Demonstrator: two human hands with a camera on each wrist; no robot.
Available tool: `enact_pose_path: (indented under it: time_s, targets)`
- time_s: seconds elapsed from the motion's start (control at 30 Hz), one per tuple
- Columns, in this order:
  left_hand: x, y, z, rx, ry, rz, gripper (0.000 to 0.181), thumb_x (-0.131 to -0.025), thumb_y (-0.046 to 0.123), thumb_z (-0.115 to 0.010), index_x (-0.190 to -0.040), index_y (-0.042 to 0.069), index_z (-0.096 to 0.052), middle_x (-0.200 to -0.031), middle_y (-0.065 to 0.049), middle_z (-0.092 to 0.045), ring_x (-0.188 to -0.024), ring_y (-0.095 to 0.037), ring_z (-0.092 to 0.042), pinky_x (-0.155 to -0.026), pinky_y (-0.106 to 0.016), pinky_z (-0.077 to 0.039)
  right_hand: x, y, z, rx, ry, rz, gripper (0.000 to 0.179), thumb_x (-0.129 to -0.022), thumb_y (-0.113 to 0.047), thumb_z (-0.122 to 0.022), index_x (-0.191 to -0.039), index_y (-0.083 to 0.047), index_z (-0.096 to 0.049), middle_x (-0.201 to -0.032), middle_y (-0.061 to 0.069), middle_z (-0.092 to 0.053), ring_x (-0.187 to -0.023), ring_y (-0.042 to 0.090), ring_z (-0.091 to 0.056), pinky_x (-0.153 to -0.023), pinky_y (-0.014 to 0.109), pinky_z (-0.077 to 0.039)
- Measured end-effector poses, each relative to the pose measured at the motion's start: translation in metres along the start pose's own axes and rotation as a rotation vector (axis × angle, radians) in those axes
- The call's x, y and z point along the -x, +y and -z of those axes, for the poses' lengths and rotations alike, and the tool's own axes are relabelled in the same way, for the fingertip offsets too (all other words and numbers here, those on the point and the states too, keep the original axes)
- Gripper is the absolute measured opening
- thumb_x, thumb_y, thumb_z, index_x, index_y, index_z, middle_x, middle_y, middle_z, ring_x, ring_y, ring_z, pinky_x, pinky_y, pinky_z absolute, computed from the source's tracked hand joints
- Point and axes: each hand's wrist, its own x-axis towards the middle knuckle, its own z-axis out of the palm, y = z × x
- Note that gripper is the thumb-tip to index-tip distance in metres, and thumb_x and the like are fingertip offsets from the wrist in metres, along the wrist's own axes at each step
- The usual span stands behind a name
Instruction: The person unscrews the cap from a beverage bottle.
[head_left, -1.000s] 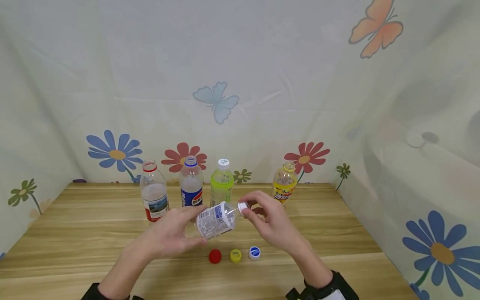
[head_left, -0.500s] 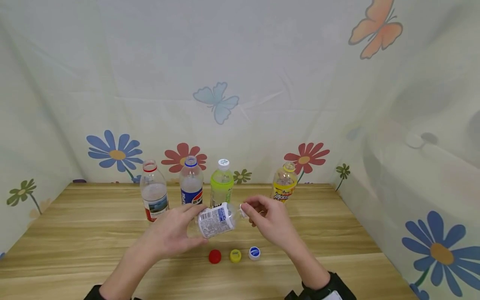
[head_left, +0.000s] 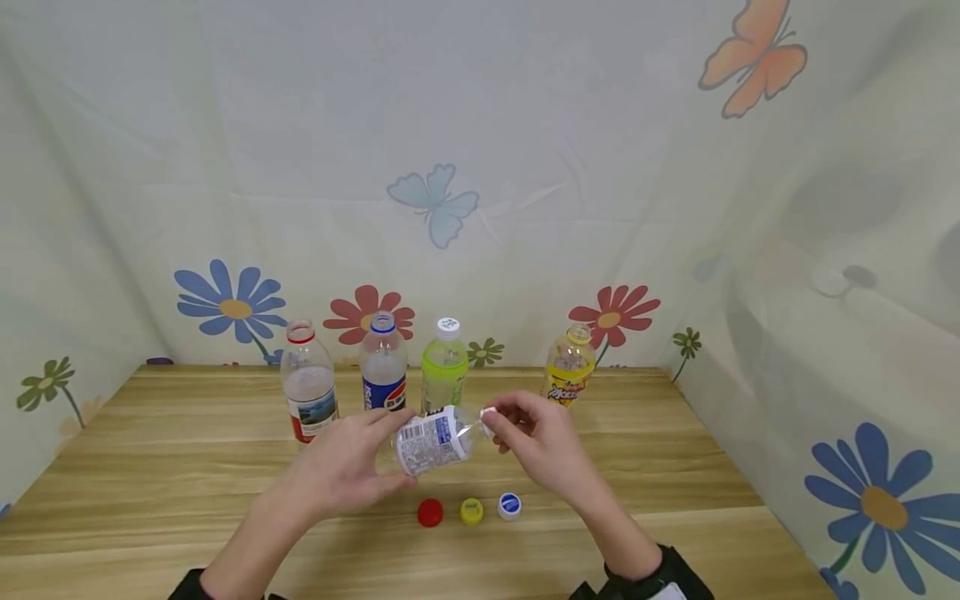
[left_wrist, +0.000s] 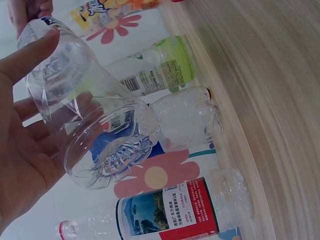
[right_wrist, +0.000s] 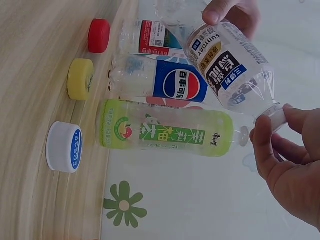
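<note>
Tilted above the table is a clear plastic bottle (head_left: 433,442) with a white label, its neck toward the right. My left hand (head_left: 347,467) grips it round its lower body; in the left wrist view the bottle's base (left_wrist: 120,150) faces the camera. At the neck, my right hand (head_left: 543,437) pinches a white cap (right_wrist: 276,117) between thumb and fingers. The cap is at the bottle's mouth; how tightly it sits cannot be seen. On the table in front lie a red cap (head_left: 430,512), a yellow cap (head_left: 471,511) and a white cap with a blue top (head_left: 509,506).
Behind my hands stand an uncapped bottle with a red neck ring (head_left: 309,392), an uncapped Pepsi bottle (head_left: 383,367), a green-labelled bottle (head_left: 443,367) with its white cap on, and an uncapped yellow-labelled bottle (head_left: 568,367). A flowered cloth (head_left: 487,275) hangs behind the wooden table (head_left: 187,467).
My right hand's fingers have shifted round the white cap, curling further over it. The bottle has rolled slightly in my left hand. The loose caps and standing bottles stay put.
</note>
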Motion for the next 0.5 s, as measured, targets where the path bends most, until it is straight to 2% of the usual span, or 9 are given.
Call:
enact_pose_path:
  time_s: [0.3,0.5]
  targets:
    - [-0.0004,-0.0042,-0.0008,0.016,-0.015,-0.017,0.076,-0.077,0.034,-0.092,-0.142,0.01,-0.06,-0.132,-0.01,-0.067,-0.113,-0.028,-0.067,-0.094,-0.051,-0.056,0.0003,0.0008,-0.0001,-0.017,-0.024,0.061,0.011,-0.099,-0.006,-0.069,-0.109,-0.005,-0.071,-0.09,0.003,-0.067,-0.074,0.018,-0.066,-0.066,0.03,-0.06]
    - [0.0002,-0.0052,0.0012,0.033,-0.021,-0.017,0.075,-0.078,0.033,-0.092,-0.142,0.01,-0.06,-0.132,-0.01,-0.067,-0.113,-0.027,-0.067,-0.094,-0.051,-0.056,0.0001,-0.0018,0.0009,-0.013,-0.046,0.1,0.012,-0.098,-0.004,-0.069,-0.11,-0.005,-0.07,-0.093,0.002,-0.066,-0.077,0.019,-0.065,-0.066,0.035,-0.06]
